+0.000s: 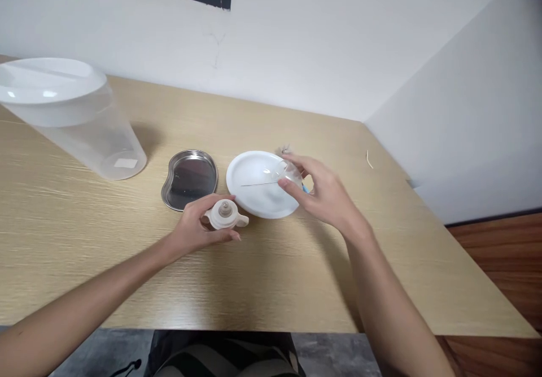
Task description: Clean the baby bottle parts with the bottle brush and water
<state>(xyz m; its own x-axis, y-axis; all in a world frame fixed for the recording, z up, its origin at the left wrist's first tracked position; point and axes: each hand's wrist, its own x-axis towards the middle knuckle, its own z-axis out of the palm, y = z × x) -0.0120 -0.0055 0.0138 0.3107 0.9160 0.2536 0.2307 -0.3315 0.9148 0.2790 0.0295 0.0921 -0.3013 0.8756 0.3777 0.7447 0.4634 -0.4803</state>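
My left hand is wrapped round the side of a baby bottle, seen from above with its pale ring, side handles and upright greyish nipple. My right hand grips a clear dome-shaped cap between thumb and fingers, above the right part of a white plate. A thin dark line runs across the plate toward my right thumb; I cannot tell what it is. Partly hidden behind my right hand is something blue. A small clear, crinkled object shows by my right fingertips.
A kidney-shaped metal tray lies left of the plate. Farther left stands a large translucent jug with a white lid. A short pale strip lies at the right of the wooden table. A white wall rises behind.
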